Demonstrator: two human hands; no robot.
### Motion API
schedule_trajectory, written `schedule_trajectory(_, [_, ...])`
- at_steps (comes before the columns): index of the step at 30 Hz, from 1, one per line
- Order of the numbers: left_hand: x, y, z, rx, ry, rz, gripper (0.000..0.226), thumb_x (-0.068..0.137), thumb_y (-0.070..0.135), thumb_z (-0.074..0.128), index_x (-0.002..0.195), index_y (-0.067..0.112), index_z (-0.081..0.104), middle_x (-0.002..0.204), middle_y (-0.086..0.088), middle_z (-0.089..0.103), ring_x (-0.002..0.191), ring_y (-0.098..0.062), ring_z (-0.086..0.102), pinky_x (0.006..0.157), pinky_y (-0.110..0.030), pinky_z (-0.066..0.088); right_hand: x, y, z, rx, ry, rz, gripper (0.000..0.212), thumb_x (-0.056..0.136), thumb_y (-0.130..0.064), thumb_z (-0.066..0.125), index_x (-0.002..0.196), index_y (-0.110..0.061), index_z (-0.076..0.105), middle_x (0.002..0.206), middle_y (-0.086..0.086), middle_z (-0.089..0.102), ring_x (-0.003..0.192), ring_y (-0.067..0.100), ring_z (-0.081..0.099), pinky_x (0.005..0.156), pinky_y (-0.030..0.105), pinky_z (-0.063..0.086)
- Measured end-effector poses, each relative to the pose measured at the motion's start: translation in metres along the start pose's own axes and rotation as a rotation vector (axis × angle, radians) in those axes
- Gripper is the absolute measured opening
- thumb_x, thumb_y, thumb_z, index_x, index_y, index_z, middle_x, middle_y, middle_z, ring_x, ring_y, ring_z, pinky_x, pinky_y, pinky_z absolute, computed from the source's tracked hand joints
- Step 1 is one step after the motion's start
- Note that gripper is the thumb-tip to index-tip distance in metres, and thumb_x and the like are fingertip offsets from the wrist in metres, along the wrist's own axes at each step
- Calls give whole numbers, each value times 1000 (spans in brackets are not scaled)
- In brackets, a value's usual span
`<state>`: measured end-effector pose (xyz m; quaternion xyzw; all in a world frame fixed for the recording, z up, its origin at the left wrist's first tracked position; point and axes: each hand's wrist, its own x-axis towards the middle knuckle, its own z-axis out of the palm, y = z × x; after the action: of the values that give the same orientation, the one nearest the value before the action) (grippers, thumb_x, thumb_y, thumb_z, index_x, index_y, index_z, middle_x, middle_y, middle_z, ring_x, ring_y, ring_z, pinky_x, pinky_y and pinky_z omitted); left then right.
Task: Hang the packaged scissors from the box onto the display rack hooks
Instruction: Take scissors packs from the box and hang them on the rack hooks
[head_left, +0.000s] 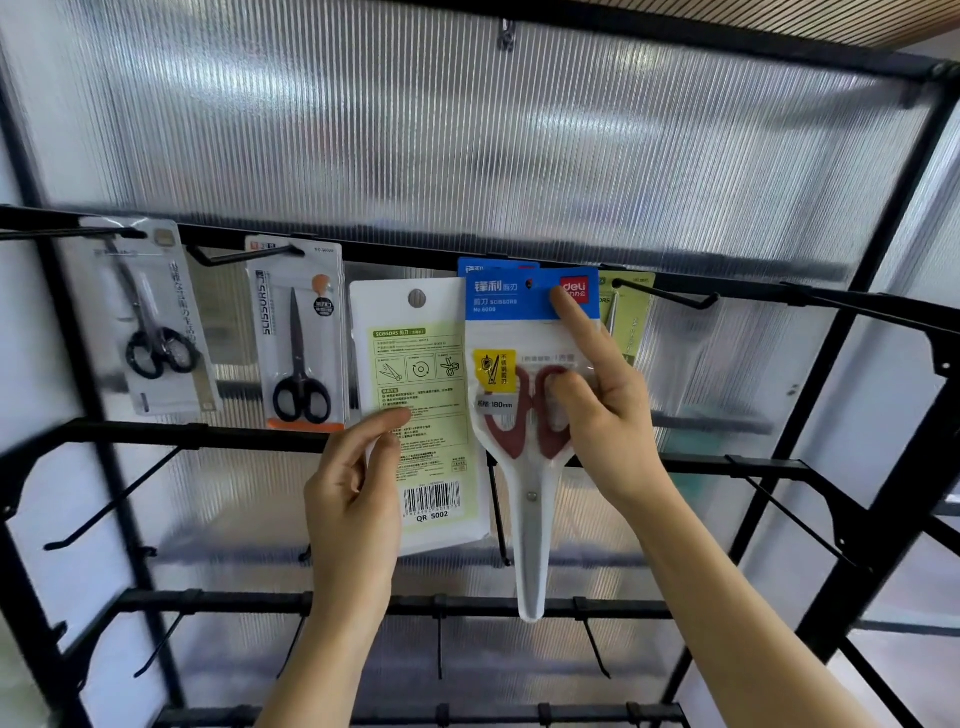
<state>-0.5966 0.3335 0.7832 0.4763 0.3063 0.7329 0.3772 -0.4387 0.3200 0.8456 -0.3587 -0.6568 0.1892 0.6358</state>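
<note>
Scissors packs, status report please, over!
Left hand grips white pack, back facing out, unhung. Right hand holds red-handled scissors pack up at the rail. Another blue pack hangs right behind it.

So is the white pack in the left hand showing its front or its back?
Its back. The white pack faces us with a barcode and printed instructions, no scissors visible; the left hand pinches its edge.
</note>
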Motion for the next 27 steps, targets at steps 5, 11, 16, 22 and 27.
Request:
schedule_trajectory(5, [1,2,0,-3,-11,10,32,90,-3,49,86,24,66,100,7,66,77,12,59,67,-2,42,-1,4,1,3,-4,21,59,84,3,39,125,-40,38,112,-8,50,71,-7,56,59,7,46])
schedule_trajectory(11, [5,-2,-2,58,-9,15,32,90,-2,49,87,26,64,100,13,64,86,13,59,77,-4,44,8,14,1,-3,3,125,60,91,9,38,127,-39,37,118,12,51,83,2,62,70,17,55])
schedule_trajectory(16, [14,-10,-10,159,27,-12,35,91,1,50,87,34,63,102,18,62,101,3,58,95,-26,44,37,45,2,-114,63,172,58,91,3,45,137,-30,37,126,7,50,108,21,59,82,29,56])
schedule_trajectory(22, [18,-8,-15,156,30,-2,33,91,4,51,87,34,65,105,16,62,103,2,58,87,-19,45,91,95,0,-370,56,236,54,93,-5,49,139,-28,36,124,13,53,87,15,56,55,6,47])
schedule_trajectory(27, [16,-6,-17,140,6,15,31,90,3,51,88,30,66,103,16,64,101,0,60,92,-27,47,95,97,8,-605,197,220,51,90,-11,55,137,-25,41,138,6,34,125,19,37,93,14,28])
